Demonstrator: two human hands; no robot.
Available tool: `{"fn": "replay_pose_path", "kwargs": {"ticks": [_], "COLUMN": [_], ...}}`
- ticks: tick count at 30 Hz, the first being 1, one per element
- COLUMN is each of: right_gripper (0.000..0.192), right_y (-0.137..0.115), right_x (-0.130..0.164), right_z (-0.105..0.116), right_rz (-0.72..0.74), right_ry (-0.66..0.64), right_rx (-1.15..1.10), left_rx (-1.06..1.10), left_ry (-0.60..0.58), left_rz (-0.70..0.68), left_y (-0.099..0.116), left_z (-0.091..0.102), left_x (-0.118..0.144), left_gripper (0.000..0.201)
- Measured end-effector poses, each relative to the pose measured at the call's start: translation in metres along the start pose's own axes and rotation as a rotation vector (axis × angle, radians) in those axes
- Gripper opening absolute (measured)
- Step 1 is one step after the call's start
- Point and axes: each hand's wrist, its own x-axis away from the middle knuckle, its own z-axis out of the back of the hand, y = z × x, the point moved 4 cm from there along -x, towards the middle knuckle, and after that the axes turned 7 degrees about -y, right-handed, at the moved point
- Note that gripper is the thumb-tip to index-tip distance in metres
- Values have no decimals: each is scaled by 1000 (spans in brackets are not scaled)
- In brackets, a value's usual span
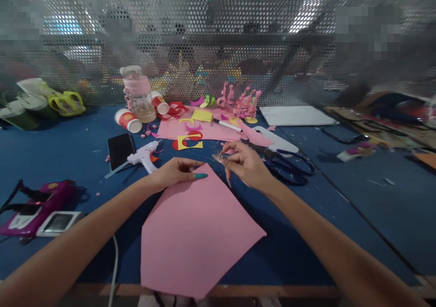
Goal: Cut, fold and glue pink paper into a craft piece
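A large pink sheet of paper (200, 234) with angled edges lies in front of me, its lower end reaching past the table's front edge. My left hand (175, 174) grips the sheet near its top corner, thumb on top and fingers beneath. To the right of that corner, my right hand (240, 164) is raised with thumb and index finger pinched together. Whether anything small sits in that pinch I cannot make out. Dark blue-handled scissors (289, 168) rest on the table just right of my right hand.
A white glue gun (145, 156) lies partly over a black phone (120, 149) on the left. Behind are paper scraps (190, 141), paper cups (128, 121), a bottle (139, 96) and pink paper crowns (247, 102). A perforated metal screen (218, 39) closes off the back.
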Motion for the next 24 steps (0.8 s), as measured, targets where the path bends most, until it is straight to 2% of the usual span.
{"fn": "replay_pose_path", "kwargs": {"ticks": [6,10,24], "right_gripper": [32,41,47], "right_y": [-1,-5,-6], "right_x": [-3,-3,-4], "right_z": [-6,-9,-10], "right_rz": [-59,-98,-127], "right_ry": [-85,-134,-137], "right_rx": [-105,-112,-81], "left_rx": [32,68,51], "left_ry": [-33,-43,-75], "left_rz": [-1,-3,-36], "left_y": [-1,-1,-1], "left_z": [-1,-1,-2], "left_x": [0,0,-1], "left_gripper": [40,42,43]}}
